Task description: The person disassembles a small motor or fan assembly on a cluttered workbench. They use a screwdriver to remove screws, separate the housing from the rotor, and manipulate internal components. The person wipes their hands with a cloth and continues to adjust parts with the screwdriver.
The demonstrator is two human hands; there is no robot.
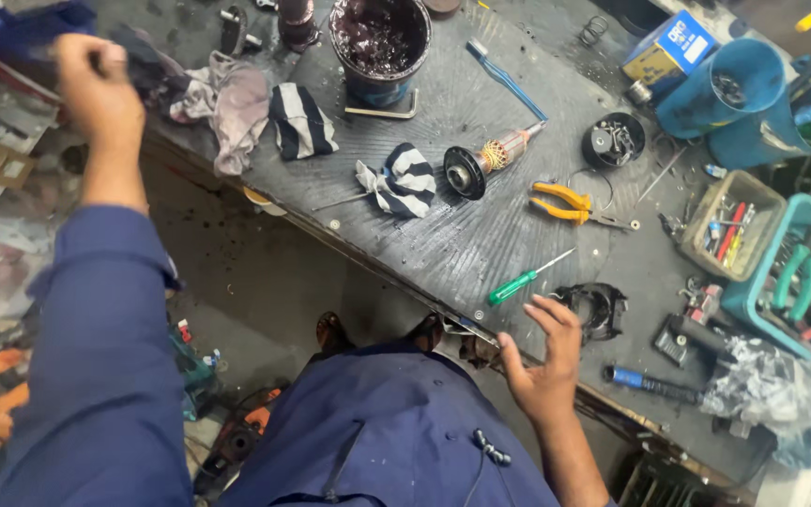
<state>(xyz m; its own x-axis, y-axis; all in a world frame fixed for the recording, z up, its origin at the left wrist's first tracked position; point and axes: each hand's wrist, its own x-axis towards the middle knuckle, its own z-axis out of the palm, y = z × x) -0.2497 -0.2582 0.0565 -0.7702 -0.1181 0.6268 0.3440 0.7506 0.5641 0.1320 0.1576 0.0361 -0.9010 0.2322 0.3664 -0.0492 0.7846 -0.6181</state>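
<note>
My left hand [96,89] is stretched far to the left, fingers closed around a dark blue cloth [11,28] beside the workbench's left end. My right hand [546,361] hovers open with fingers spread over the bench's near edge, holding nothing. Just beyond it lie a green-handled screwdriver [523,280] and a black round motor housing part [598,308]. Further out on the dark bench [443,235] rests a motor armature [485,160] with copper windings, next to yellow-handled pliers [565,204] and a striped rag [404,183].
A dark paint-stained bucket [382,42] stands at the back with a blue toothbrush [504,77] beside it. More rags [237,103] lie at left. Blue funnels [734,94], a small parts tray [729,225] and a teal tool box [800,272] crowd the right. Power tools [237,441] sit on the floor.
</note>
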